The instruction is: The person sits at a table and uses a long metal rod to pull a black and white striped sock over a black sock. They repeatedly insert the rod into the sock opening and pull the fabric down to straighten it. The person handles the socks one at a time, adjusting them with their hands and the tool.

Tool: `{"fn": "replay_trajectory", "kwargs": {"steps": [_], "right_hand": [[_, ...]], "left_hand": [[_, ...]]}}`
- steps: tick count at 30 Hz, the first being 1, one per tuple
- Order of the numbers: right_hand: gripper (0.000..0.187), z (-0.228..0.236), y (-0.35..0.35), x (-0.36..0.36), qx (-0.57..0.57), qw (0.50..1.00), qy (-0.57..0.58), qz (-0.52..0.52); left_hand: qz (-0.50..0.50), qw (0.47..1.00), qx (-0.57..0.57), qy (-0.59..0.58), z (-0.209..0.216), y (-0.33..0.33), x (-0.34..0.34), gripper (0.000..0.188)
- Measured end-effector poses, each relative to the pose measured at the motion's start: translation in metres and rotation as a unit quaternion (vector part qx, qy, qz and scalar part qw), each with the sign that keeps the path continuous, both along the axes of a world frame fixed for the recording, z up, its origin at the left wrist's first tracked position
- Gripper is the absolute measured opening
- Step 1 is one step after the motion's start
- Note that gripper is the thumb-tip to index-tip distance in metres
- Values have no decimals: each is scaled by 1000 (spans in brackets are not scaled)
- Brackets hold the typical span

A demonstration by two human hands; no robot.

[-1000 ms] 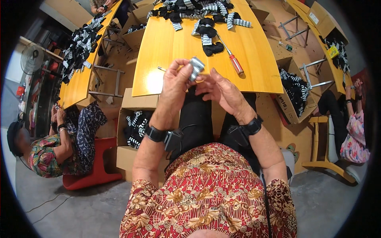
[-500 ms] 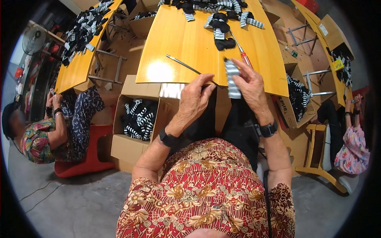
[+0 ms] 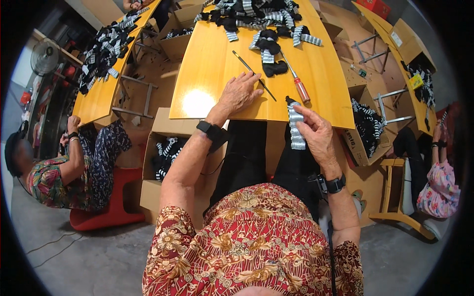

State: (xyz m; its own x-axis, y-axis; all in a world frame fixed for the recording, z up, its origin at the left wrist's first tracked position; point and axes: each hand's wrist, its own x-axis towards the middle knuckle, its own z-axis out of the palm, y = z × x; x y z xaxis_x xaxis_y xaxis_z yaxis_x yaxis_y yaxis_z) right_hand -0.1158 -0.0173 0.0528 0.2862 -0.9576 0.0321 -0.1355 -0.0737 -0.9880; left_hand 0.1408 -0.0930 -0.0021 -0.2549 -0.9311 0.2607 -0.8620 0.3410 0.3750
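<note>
My right hand pinches a grey-and-white striped sock with a black end, held at the table's near edge. Beyond it lies a screwdriver with a red handle and a long metal shaft. My left hand rests on the yellow table with its fingers stretched out. Their tips lie at a thin dark rod, which slants across the tabletop and is partly covered by the hand. A few black-and-striped socks lie beyond the rod and the screwdriver.
A heap of socks covers the table's far end. Cardboard boxes of socks stand left and right of my legs. One person sits at a left table, another at the right.
My left hand has put the rod down on the table and loosened its fingers. My right hand has come slightly nearer to me with the striped sock.
</note>
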Motion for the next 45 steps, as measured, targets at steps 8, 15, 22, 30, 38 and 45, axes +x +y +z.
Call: {"fn": "replay_trajectory", "kwargs": {"steps": [8, 15, 22, 30, 38, 45], "right_hand": [[42, -12, -5, -2, -45, 999, 9, 3], [47, 8, -26, 47, -254, 958, 75, 108], [48, -36, -28, 53, -36, 992, 42, 112], [27, -30, 10, 19, 59, 990, 55, 118], [22, -38, 10, 29, 139, 986, -68, 60], [21, -34, 14, 32, 82, 995, -41, 48]], "left_hand": [[-20, 915, 98, 391, 31, 80, -42, 43], [13, 701, 246, 670, 10, 112, -57, 36], [84, 566, 337, 747, -30, 124, -48, 12], [90, 514, 314, 794, -28, 124, -46, 11], [103, 532, 323, 776, -23, 119, -56, 9], [114, 528, 308, 783, -24, 119, -57, 12]]}}
